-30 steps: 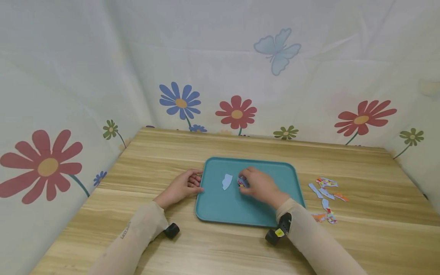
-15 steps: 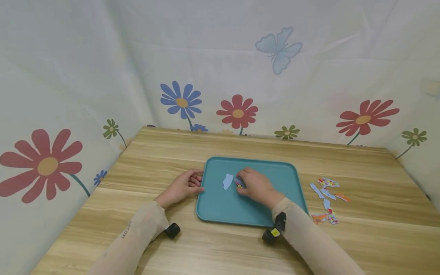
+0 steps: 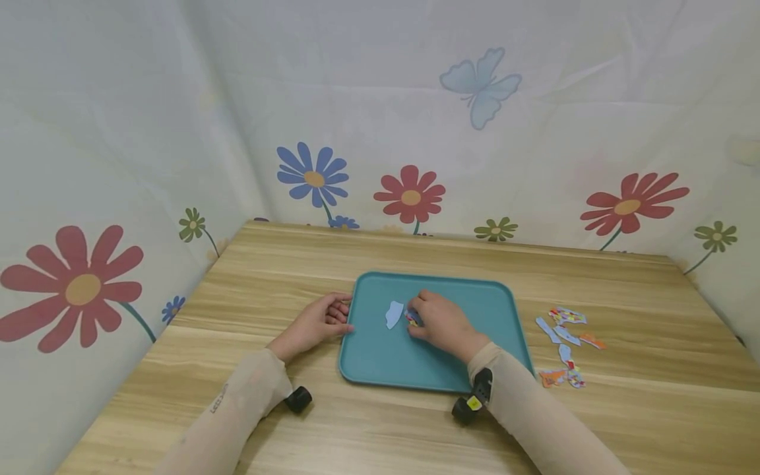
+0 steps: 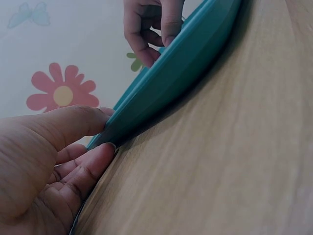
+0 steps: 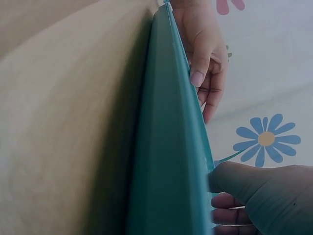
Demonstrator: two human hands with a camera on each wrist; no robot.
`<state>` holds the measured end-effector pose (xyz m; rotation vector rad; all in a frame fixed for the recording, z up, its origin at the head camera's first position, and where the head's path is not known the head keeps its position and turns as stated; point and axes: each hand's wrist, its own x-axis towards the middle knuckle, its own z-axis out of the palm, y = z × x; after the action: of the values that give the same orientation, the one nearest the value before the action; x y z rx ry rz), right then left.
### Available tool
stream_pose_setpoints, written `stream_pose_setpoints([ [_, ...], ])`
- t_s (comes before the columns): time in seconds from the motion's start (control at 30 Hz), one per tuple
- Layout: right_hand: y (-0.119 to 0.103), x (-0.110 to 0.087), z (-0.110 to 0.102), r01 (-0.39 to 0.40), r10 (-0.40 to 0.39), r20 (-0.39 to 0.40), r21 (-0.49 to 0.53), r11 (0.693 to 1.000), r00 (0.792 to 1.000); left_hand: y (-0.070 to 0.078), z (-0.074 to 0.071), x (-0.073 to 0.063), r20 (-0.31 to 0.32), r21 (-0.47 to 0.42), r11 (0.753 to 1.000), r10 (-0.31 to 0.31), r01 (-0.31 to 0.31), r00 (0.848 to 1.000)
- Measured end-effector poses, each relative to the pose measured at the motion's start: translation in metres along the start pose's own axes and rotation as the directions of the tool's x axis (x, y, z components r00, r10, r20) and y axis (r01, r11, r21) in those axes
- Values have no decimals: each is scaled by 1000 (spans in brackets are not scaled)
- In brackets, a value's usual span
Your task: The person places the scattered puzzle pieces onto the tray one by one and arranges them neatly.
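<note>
A teal tray (image 3: 380,364) lies on the wooden table. My left hand (image 3: 315,326) holds its left edge, the thumb on the rim and the fingers against the outer side, as the left wrist view shows. Over the middle of the tray, my right hand (image 3: 445,323) pinches a multicoloured puzzle piece (image 3: 412,318) between thumb and fingers; most of that piece is hidden by the hand. Just left of it a pale blue puzzle piece (image 3: 394,315) lies flat, with little or no gap between the two. In the right wrist view the tray's wall (image 5: 166,147) hides both pieces.
Right of the tray, several loose puzzle pieces lie on the table, among them a multicoloured one (image 3: 568,316), a blue one (image 3: 547,329) and an orange one (image 3: 592,341). A flower-printed cloth (image 3: 356,99) hangs behind and left of the table (image 3: 285,257).
My right hand has shifted slightly left with its puzzle piece, bringing it closer to the pale blue piece. My left hand has stayed at the tray's edge.
</note>
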<state>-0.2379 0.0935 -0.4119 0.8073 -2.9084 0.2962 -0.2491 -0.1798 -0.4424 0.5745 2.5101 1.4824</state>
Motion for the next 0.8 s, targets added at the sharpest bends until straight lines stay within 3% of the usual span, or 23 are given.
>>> stream_pose_setpoints([
  [0.4,1,-4,-5,-7,8,-24,34,999,1000,2,0,-1,-7,8,1000,-2,2,1000],
  [0.8,5,-15,-27,-39,40,-12,64,997,999,4,-1,-3,3,4,1000,-3,3,1000],
])
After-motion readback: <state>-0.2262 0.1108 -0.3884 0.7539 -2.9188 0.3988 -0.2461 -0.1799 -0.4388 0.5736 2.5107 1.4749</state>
